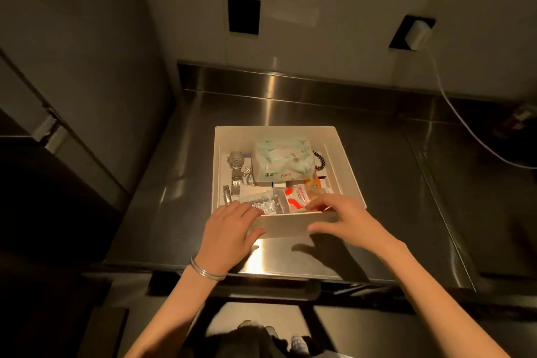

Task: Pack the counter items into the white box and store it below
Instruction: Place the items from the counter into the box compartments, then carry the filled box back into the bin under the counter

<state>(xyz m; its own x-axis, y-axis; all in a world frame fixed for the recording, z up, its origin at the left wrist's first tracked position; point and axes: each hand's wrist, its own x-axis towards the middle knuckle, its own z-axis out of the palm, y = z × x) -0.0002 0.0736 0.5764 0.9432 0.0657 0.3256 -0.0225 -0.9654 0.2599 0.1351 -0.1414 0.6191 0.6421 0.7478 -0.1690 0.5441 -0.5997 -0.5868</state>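
Observation:
A white box (pixel 345 160) stands open on the steel counter (pixel 392 212). Inside lie a pale green tissue pack (pixel 283 161), a metal watch (pixel 236 164), nail clippers (pixel 227 197), a black coiled hair tie (pixel 319 160), a clear plastic water bottle (pixel 279 202) with a red-and-white label, and an orange packet (pixel 313 184). My left hand (pixel 231 229) grips the box's near wall at its left end, fingers over the rim by the bottle. My right hand (pixel 343 219) holds the same wall at its right end, thumb outside, fingers over the rim.
A raised steel backsplash (pixel 290 81) runs behind the counter. A white charger (pixel 418 33) sits in a wall socket, its cable (pixel 453 107) trailing across the counter's right side. A tall dark cabinet (pixel 58 96) stands to the left. The counter's front edge (pixel 261 273) has a dark opening below.

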